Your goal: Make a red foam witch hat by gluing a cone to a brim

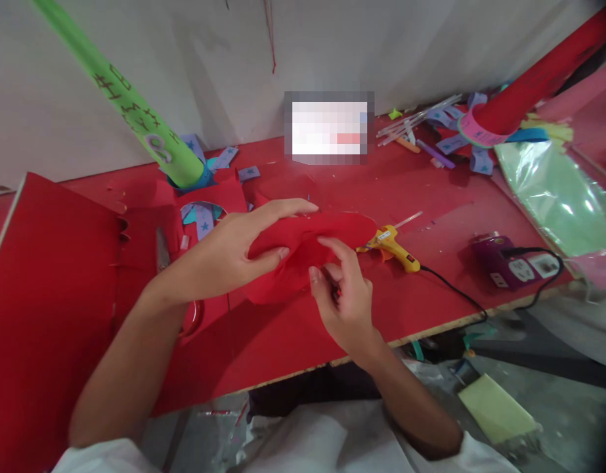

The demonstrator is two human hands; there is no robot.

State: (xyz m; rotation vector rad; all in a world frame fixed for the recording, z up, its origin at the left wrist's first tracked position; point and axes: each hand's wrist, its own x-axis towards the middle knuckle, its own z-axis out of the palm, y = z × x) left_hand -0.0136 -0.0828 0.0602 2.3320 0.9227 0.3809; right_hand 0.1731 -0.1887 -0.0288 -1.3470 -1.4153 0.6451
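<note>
A rounded piece of red craft sheet, soft and folded inward at its middle, is held just above the red tabletop. My left hand grips its left side, thumb on the near face and fingers along the far edge. At its right side is my right hand, fingers curled, with the index fingertip and thumb at the folded middle. Whether the right fingertips pinch a fold is hard to see. A yellow glue gun with a clear glue stick in its back lies just right of the red piece.
Scissors lie partly under my left forearm. A green cone and a red cone stand among patterned paper strips. A purple power adapter with a black cord sits right, beside plastic-wrapped green sheets. A red panel rises at left.
</note>
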